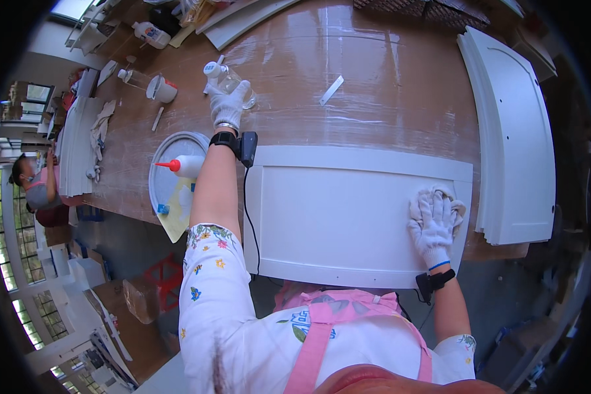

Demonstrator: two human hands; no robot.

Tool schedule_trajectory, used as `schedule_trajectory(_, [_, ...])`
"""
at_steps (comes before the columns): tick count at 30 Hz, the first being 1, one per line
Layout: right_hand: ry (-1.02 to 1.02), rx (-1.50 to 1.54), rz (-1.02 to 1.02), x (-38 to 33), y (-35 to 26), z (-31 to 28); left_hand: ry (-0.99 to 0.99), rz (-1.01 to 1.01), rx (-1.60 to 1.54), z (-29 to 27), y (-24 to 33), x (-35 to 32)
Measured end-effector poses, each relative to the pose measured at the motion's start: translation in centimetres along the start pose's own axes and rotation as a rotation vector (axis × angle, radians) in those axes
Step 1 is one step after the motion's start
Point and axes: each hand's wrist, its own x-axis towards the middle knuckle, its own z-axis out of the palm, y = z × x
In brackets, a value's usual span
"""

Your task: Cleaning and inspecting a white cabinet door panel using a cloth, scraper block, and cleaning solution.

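A white cabinet door panel [348, 217] lies flat on the brown worktable in front of me. My right hand [432, 226], in a white glove, presses a white cloth [440, 196] onto the panel's right end. My left hand [228, 104], also gloved, reaches far forward and grips a clear plastic bottle [233, 82] with a white cap lying on the table beyond the panel. Each wrist carries a black strapped device.
A round grey lid [171, 148] at the left holds a glue bottle [182, 165] with a red nozzle. A white cup [161, 88], a small white strip [331, 90] and rags lie on the table [387, 79]. More white door panels [515, 131] stack at right. Another person [36, 190] works far left.
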Motion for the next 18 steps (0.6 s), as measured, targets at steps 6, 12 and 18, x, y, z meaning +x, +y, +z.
schedule_trajectory(6, [0.012, -0.052, -0.004, 0.0, 0.0, 0.5, 0.067, 0.031, -0.042, -2.9, 1.4, -2.4])
schedule_trajectory(12, [0.042, -0.072, 0.004, -0.5, 0.1, 0.5, -0.14, 0.001, -0.136, -8.9, 6.6, -10.2])
schedule_trajectory(18, [0.049, -0.081, 0.009, -0.3, -0.3, 0.0, -0.303, -0.064, 0.274, -13.0, 5.8, -16.9])
